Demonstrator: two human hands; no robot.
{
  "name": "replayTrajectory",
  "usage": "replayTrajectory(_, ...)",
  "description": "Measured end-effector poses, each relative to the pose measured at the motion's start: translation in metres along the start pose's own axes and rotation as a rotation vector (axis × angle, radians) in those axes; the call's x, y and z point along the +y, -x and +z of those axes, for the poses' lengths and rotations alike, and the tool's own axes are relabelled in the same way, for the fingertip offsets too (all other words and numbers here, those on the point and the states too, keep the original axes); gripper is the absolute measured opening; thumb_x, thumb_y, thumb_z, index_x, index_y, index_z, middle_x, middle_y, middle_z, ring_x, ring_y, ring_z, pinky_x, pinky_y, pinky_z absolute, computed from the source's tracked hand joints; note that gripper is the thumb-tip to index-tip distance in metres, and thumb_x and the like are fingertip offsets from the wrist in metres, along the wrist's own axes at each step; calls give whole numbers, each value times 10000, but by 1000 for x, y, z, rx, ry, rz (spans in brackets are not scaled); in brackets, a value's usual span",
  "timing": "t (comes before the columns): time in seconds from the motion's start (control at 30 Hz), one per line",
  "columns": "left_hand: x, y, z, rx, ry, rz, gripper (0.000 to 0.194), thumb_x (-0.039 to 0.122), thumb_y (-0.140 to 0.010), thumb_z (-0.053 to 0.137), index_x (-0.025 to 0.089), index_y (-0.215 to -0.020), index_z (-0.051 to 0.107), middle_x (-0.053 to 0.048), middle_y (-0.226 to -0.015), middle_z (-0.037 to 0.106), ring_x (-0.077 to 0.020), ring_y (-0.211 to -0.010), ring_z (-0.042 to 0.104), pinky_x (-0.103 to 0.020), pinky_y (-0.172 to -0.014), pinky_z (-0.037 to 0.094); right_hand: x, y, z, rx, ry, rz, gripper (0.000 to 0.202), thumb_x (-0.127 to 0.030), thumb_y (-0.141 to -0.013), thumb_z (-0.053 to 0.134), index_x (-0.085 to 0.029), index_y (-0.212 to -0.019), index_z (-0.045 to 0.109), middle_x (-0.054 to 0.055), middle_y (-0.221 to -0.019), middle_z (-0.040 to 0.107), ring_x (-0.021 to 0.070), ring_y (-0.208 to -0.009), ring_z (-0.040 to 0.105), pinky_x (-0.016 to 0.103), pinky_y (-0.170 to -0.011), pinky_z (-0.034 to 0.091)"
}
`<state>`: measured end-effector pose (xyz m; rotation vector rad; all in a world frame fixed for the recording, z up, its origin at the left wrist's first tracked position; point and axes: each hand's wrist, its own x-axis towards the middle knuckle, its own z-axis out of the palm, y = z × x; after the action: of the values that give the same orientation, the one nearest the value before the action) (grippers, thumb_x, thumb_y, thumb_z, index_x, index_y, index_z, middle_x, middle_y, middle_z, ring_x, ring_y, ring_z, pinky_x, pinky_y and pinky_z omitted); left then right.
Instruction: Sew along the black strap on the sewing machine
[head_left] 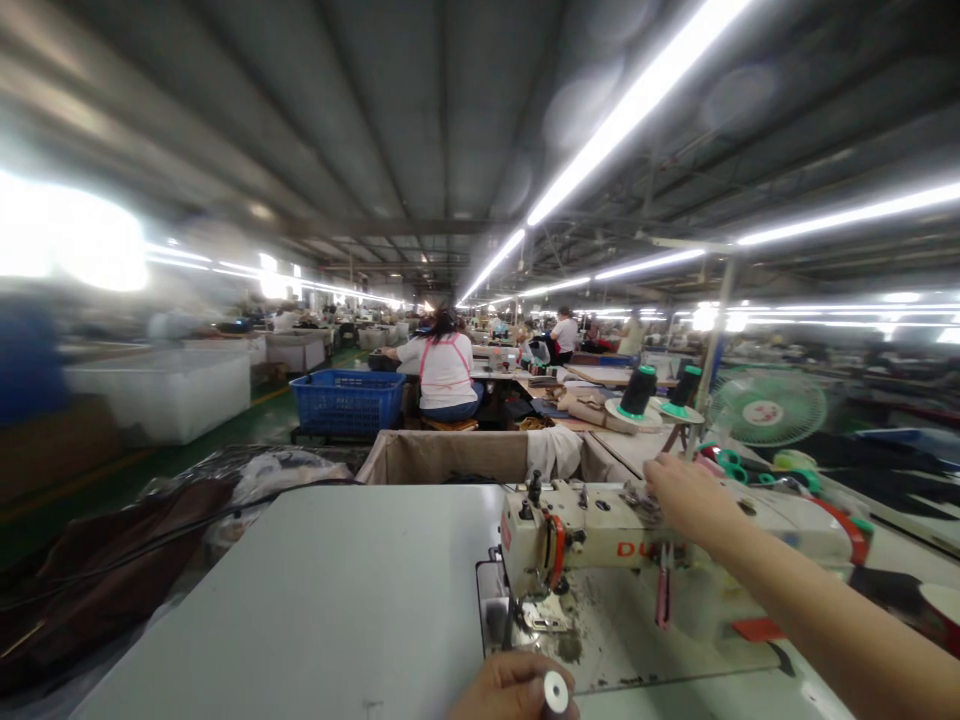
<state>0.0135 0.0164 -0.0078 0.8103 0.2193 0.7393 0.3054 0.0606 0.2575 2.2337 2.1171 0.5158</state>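
Note:
At the bottom edge of the head view, my left hand is closed round a small thread spool. The spool's white round end, with a hole in its middle, points up toward me. My right hand reaches across the sewing machine, with its fingers together at the metal fittings on top of the machine arm. What those fingertips grip is too small and partly hidden. Small scissors or snips with pinkish handles hang on the front of the machine. Below the machine head lies a metal needle plate.
Two dark thread cones stand on a holder behind the machine, near a green fan. A cloth-lined bin adjoins the pale tabletop. A blue crate sits beside a seated person. Dark brown material lies left.

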Motion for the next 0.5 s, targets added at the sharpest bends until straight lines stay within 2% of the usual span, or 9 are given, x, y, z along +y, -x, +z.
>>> replayTrajectory(0.07,-3,-2,-3,8,45,-14,481,475,-718,987,137,-1019,824,-136,-914,782,-165,-739,703,-278,-718,461,-6,-1,-7,-26,22,-49,223,-78,-953,579,-175,-911,775,163,-1077,805,282,-999,763,313,-780,466)
replayTrajectory(0.13,-5,-2,-4,21,61,-32,470,457,-709,996,138,-1006,819,-127,-896,775,-160,-729,696,-277,-714,459,-8,0,-14,-77,45,-58,184,-79,-891,661,-193,-794,768,118,-924,820,274,-896,783,298,-728,472)
replayTrajectory(0.17,-5,-1,-3,30,54,-33,463,447,-708,998,136,-1000,817,-129,-898,775,-165,-738,700,-280,-717,462,-8,1,-17,-83,64,-46,184,-65,-873,668,-184,-772,767,132,-889,819,292,-883,788,310,-726,478)
replayTrajectory(0.2,-4,0,-1,40,39,-26,456,436,-711,998,133,-998,814,-135,-907,777,-173,-751,706,-284,-723,466,-9,2,-19,-73,86,-32,186,-52,-876,651,-164,-795,776,168,-907,818,322,-915,791,336,-752,490)
replayTrajectory(0.27,-2,4,4,55,-2,-8,448,421,-714,997,128,-1000,814,-147,-929,784,-185,-771,717,-289,-735,474,-13,5,-21,-26,116,-31,225,-42,-925,583,-113,-948,794,254,-1069,802,375,-1070,767,403,-867,501)
replayTrajectory(0.33,0,8,9,57,-31,-9,464,418,-706,1000,128,-1019,818,-155,-952,791,-197,-791,727,-290,-739,478,-17,7,-21,-11,117,-65,265,-72,-965,552,-107,-1081,787,265,-1197,778,369,-1166,735,419,-950,488)
replayTrajectory(0.43,3,13,14,68,-48,-40,482,409,-704,1001,125,-1049,821,-165,-975,796,-206,-812,734,-286,-736,476,-19,6,-22,-74,118,-62,214,-111,-932,615,-146,-1004,813,203,-1073,823,334,-1020,779,380,-873,515)
replayTrajectory(0.5,5,15,18,90,-45,-56,479,402,-719,994,117,-1062,820,-168,-969,794,-200,-810,729,-282,-731,473,-19,6,-22,-86,142,-18,205,-84,-902,625,-125,-961,816,216,-1006,827,348,-968,787,391,-846,516)
